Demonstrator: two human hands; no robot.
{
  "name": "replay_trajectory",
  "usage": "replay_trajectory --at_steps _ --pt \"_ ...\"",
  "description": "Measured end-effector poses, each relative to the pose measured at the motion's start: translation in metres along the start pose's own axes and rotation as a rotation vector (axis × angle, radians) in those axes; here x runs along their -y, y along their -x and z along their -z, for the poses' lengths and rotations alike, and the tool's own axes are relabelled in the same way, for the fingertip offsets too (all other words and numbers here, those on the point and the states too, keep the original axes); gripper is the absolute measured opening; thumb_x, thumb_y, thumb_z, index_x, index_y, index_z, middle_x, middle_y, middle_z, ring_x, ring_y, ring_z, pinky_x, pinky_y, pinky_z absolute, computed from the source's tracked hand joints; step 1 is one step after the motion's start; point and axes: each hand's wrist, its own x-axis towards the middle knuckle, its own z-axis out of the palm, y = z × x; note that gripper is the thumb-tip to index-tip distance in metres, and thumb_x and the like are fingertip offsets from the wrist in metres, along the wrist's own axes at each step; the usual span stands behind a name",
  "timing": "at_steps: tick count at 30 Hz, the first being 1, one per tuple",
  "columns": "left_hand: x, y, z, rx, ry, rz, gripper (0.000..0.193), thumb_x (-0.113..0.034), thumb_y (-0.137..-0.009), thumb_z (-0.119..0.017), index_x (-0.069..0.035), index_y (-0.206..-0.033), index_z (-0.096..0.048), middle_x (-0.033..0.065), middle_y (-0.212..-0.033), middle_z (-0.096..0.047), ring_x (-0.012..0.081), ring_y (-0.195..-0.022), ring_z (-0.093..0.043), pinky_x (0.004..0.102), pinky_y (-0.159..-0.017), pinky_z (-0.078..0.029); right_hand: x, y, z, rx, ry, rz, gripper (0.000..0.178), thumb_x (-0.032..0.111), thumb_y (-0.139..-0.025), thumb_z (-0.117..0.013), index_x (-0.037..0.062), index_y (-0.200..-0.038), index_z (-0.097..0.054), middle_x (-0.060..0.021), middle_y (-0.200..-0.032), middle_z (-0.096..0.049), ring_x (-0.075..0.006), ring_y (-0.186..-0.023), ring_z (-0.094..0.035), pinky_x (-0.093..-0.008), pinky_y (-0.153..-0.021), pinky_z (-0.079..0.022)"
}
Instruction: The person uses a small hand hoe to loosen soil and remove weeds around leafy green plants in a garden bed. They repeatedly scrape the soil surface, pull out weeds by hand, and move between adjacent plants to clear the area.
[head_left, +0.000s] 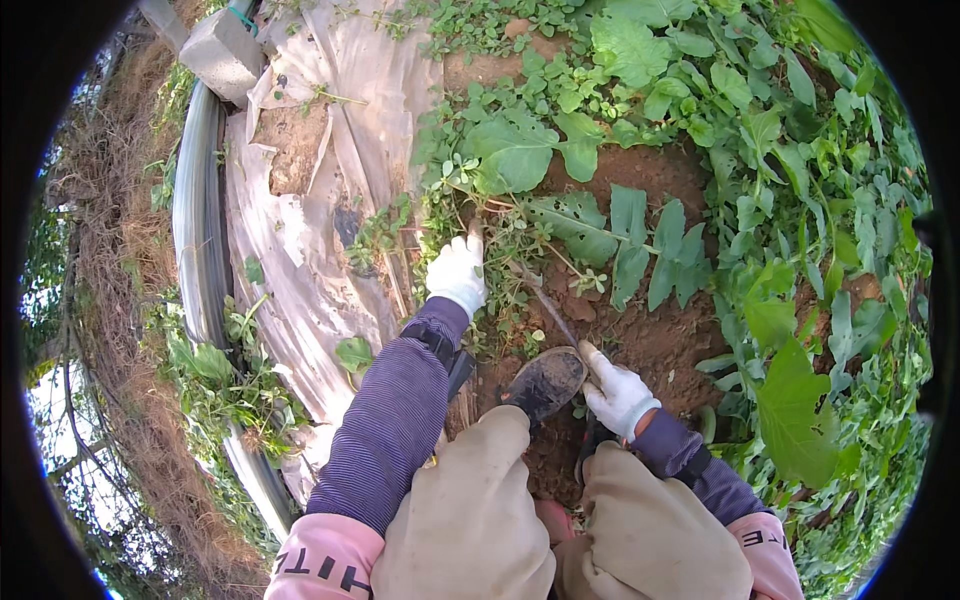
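Observation:
My left hand [457, 274], in a white glove, is closed on a clump of low weeds [462, 200] beside the plastic sheet's edge. My right hand [618, 397], also gloved in white, grips the near end of a slim hand tool [553, 306]. The tool slants away to the left toward the weeds; its far end is partly lost among stems, so its exact kind is unclear. Bare brown soil [640, 350] lies around it. A large lobed leaf [630, 245] spreads just beyond the tool.
Worn pale plastic sheeting [300, 250] covers the ground on the left. Past it run a rolled clear plastic film [198, 210] and a concrete block [222, 55]. Dense leafy plants [800, 380] fill the right side. My dark shoe [545, 385] stands between my hands.

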Motion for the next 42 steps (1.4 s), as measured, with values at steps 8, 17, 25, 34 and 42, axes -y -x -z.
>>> replay_trajectory --at_steps 8,17,25,34,42 --pt "0.041 0.060 0.030 0.269 0.001 -0.066 0.026 -0.010 -0.069 -0.056 -0.013 -0.095 -0.056 0.0128 -0.091 -0.058 0.0297 -0.082 -0.060 0.0380 -0.070 -0.050 0.001 -0.015 0.003 -0.224 -0.352 -0.157 0.057 0.010 -0.083 -0.048 0.0029 -0.136 -0.028 -0.0206 -0.106 -0.057 -0.0273 -0.094 -0.058 -0.0301 -0.083 -0.043" --pt "0.328 0.187 0.191 -0.089 -0.449 0.810 0.060 -0.013 -0.072 -0.067 -0.009 -0.126 -0.042 0.0157 -0.114 -0.053 0.0285 -0.098 -0.056 0.0348 -0.083 -0.048 -0.025 -0.001 -0.005 -0.195 -0.430 -0.082 0.057 0.011 -0.083 -0.047 0.0038 -0.136 -0.027 -0.0231 -0.119 -0.052 -0.0316 -0.109 -0.053 -0.0315 -0.091 -0.041" --pt "0.185 0.140 0.123 -0.228 -0.105 0.108 0.024 -0.014 -0.079 -0.057 -0.005 -0.101 -0.057 0.0114 -0.090 -0.062 0.0260 -0.075 -0.063 0.0348 -0.065 -0.052 -0.026 -0.002 -0.008 -0.185 -0.263 -0.053 0.058 0.013 -0.081 -0.049 0.0104 -0.136 -0.030 -0.0231 -0.091 -0.059 -0.0383 -0.080 -0.058 -0.0390 -0.074 -0.047" --pt "-0.010 0.075 -0.031 0.371 -0.018 -0.147 0.018 -0.020 -0.080 -0.052 -0.006 -0.090 -0.059 0.0132 -0.087 -0.063 0.0284 -0.077 -0.064 0.0411 -0.065 -0.051 -0.050 0.054 -0.002 0.100 0.226 0.055 0.062 0.018 -0.080 -0.051 0.0195 -0.137 -0.026 -0.0233 -0.089 -0.058 -0.0402 -0.066 -0.058 -0.0460 -0.060 -0.049" --pt "-0.004 0.082 -0.025 0.304 0.171 -0.058 0.019 -0.024 -0.078 -0.054 -0.005 -0.080 -0.056 0.0167 -0.078 -0.061 0.0354 -0.077 -0.060 0.0451 -0.068 -0.047 -0.043 0.056 -0.006 0.205 0.335 0.023 0.062 0.020 -0.080 -0.049 0.0233 -0.137 -0.025 -0.0199 -0.077 -0.056 -0.0372 -0.060 -0.057 -0.0448 -0.053 -0.048"
